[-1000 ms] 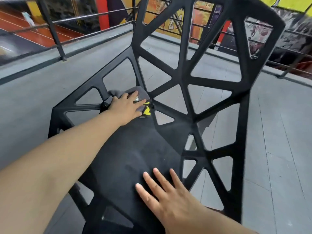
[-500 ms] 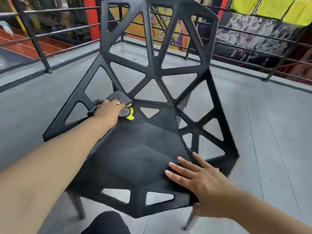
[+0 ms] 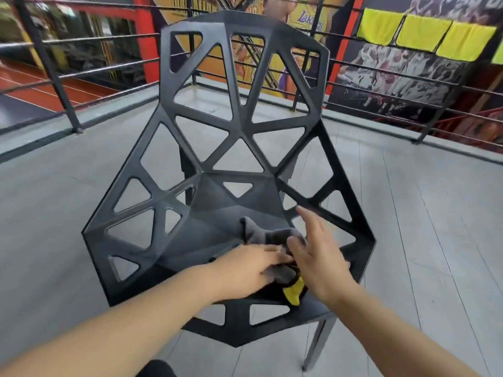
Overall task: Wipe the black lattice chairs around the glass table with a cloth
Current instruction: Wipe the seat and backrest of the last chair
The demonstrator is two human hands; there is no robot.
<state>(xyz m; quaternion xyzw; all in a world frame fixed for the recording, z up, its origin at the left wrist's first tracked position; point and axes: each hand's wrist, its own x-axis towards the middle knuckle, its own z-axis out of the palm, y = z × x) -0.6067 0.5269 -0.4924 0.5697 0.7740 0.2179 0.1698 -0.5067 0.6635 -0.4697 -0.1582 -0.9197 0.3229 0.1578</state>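
A person's left hand [image 3: 245, 268] is pressing down, fingers curled loosely, on a grey cloth [image 3: 268, 238] with a yellow edge, which is lying bunched on the seat of a black lattice chair [image 3: 242, 126]. The right hand [image 3: 318, 254] is hovering just beside it, fingers spread open, thumb touching the cloth, gripping nothing. Yellow towels [image 3: 424, 34] are hanging on the railing at far right.

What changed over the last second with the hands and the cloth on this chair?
The left hand dragged the cloth from the seat's back left corner toward the front, near the middle. The right hand left its flat rest on the seat's front right and came in beside the cloth, fingers spread; whether it touches the cloth is unclear. The left hand's grip on the cloth stayed, and the chair still stands upright.
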